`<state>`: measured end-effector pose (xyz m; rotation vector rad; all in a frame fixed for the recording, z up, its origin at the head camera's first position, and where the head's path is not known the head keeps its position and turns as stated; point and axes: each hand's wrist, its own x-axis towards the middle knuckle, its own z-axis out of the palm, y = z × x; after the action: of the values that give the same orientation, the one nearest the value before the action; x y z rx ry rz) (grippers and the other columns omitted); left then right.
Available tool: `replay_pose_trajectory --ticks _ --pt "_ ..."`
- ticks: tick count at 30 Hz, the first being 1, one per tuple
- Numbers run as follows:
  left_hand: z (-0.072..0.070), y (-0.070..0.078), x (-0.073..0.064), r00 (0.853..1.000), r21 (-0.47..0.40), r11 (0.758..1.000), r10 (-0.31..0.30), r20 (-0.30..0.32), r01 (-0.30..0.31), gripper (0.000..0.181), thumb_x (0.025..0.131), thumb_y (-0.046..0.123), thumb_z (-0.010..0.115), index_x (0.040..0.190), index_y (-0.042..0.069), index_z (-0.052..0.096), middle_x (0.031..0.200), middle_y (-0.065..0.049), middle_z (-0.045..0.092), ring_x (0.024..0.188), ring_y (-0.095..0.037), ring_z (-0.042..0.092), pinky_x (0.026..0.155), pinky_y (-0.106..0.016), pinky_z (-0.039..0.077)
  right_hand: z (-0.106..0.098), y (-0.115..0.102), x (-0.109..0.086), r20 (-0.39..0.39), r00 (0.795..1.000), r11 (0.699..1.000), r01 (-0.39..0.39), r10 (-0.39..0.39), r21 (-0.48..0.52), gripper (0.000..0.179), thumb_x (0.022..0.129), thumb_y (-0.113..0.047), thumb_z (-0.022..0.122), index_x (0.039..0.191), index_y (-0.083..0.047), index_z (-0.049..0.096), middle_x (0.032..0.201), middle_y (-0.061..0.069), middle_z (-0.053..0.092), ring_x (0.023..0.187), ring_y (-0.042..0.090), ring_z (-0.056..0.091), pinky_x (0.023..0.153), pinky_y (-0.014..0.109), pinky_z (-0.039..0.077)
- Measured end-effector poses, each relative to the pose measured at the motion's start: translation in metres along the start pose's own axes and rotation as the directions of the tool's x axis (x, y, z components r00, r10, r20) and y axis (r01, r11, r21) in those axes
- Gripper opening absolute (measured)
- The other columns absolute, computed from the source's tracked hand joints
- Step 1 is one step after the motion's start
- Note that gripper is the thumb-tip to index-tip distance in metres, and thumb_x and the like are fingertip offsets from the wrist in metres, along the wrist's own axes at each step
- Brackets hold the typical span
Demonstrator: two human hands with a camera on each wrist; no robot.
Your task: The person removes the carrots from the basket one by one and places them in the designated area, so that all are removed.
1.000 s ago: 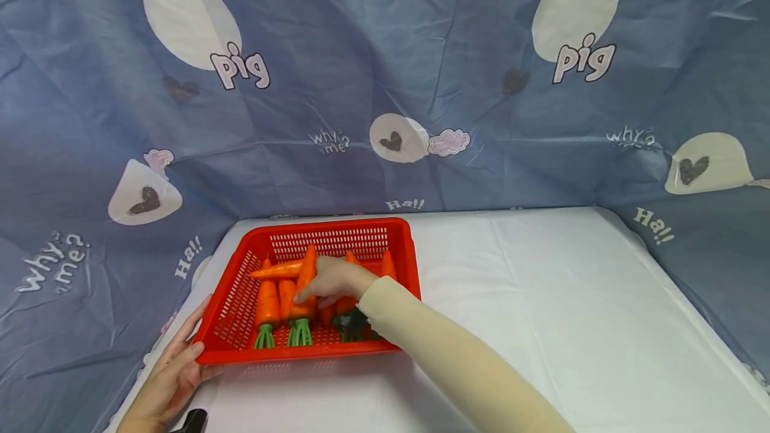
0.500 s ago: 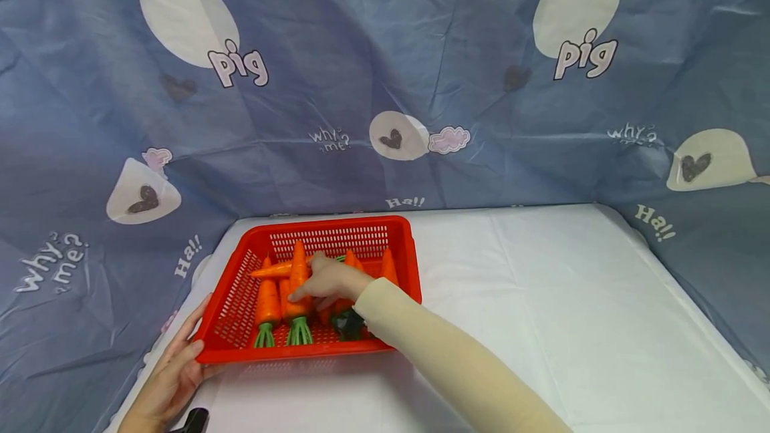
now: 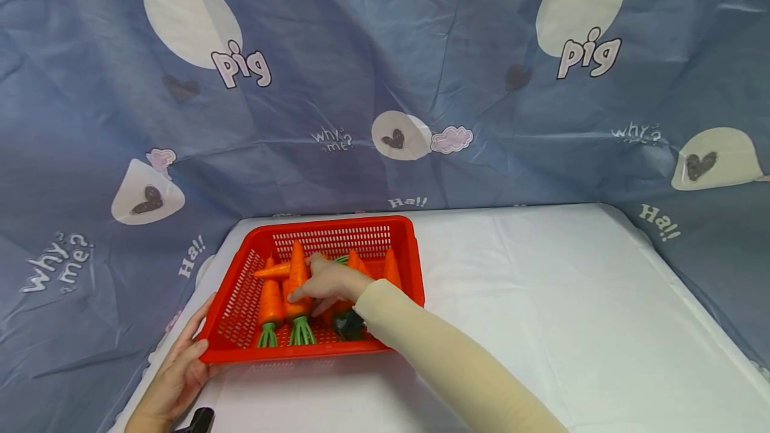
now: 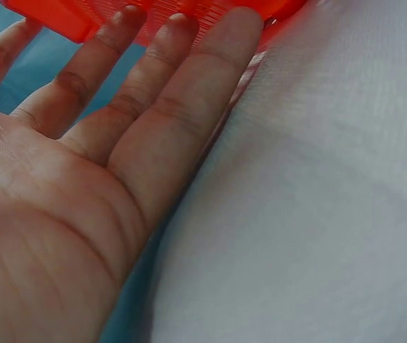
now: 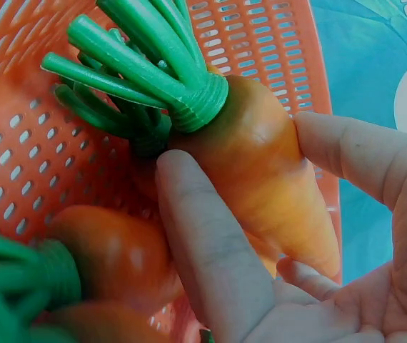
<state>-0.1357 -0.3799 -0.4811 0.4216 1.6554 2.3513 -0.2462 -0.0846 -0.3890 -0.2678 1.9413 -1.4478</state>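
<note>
In the head view, a red plastic basket (image 3: 301, 353) with slotted walls holds several orange carrots with green stem stubs. My right hand (image 3: 337, 282) reaches in and pinches one carrot (image 3: 297, 269), which leans tip away over another carrot (image 3: 271, 271) lying crosswise. The right wrist view shows this carrot (image 5: 260, 164) between two digits, near its green top (image 5: 196, 100). At the basket's front left corner is my left hand (image 3: 180, 376), thumb at the rim and fingers along the outside. In the left wrist view, its fingers (image 4: 182, 107) are straight, tips against the basket.
One carrot (image 3: 271, 303) stands along the left inside; others (image 3: 391, 269) lie at the right. A dark object (image 3: 349, 325) shows under the right wrist, and a black one (image 3: 201, 419) near the left wrist. White cloth (image 3: 541, 299) covers the table, before a blue patterned curtain (image 3: 481, 85).
My right hand has shifted slightly left, and the carrot in it has moved left with it, most of it in the first half second. My left hand stays at the basket corner.
</note>
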Motion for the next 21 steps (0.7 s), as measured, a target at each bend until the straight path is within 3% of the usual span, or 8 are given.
replay_pose_trajectory --ticks 5,9,14,17,21 --pt "0.001 0.000 0.001 1.000 0.012 1.000 0.003 -0.020 -0.003 0.064 0.105 0.006 0.025 0.162 0.034 0.012 0.148 0.018 0.048 0.127 -0.009 0.060 0.096 -0.035 0.055 -0.003 0.000 0.000 0.015 1.000 1.000 0.005 -0.005 0.003 0.080 0.088 -0.013 0.076 0.152 -0.008 0.028 0.132 0.015 0.052 0.084 0.028 0.071 0.078 0.046 0.061" --pt "0.001 -0.001 0.001 1.000 -0.006 1.000 0.015 0.001 -0.015 0.064 0.105 0.005 0.024 0.162 0.033 0.011 0.149 0.016 0.048 0.127 -0.011 0.060 0.097 -0.035 0.055 -0.006 -0.002 -0.002 0.041 0.999 1.000 0.009 -0.010 0.016 0.079 0.089 -0.013 0.075 0.152 -0.007 0.027 0.125 0.014 0.054 0.085 0.028 0.070 0.080 0.048 0.060" --pt "0.001 -0.001 0.001 1.000 -0.016 1.000 -0.003 -0.003 0.003 0.065 0.105 0.006 0.025 0.162 0.036 0.012 0.147 0.018 0.049 0.126 -0.012 0.061 0.096 -0.037 0.055 -0.013 -0.006 -0.004 0.054 0.998 1.000 0.015 -0.016 0.027 0.081 0.090 -0.015 0.074 0.154 -0.009 0.024 0.145 0.015 0.045 0.087 0.026 0.070 0.082 0.048 0.060" --pt "0.001 -0.001 0.001 1.000 -0.011 1.000 -0.020 -0.015 0.019 0.065 0.106 0.007 0.025 0.161 0.038 0.012 0.146 0.019 0.050 0.125 -0.012 0.062 0.096 -0.038 0.055 -0.019 -0.008 -0.006 0.049 0.998 1.000 0.023 -0.024 0.019 0.083 0.090 -0.016 0.074 0.156 -0.011 0.025 0.149 0.015 0.045 0.086 0.027 0.069 0.083 0.048 0.060" --pt "-0.001 -0.001 0.000 0.999 0.005 1.000 -0.028 -0.030 0.028 0.065 0.106 0.007 0.025 0.161 0.038 0.011 0.146 0.019 0.049 0.125 -0.011 0.062 0.096 -0.037 0.055 -0.027 -0.011 -0.009 0.053 0.998 0.999 0.027 -0.028 0.021 0.084 0.089 -0.018 0.075 0.157 -0.013 0.025 0.139 0.016 0.049 0.089 0.030 0.068 0.086 0.049 0.059"
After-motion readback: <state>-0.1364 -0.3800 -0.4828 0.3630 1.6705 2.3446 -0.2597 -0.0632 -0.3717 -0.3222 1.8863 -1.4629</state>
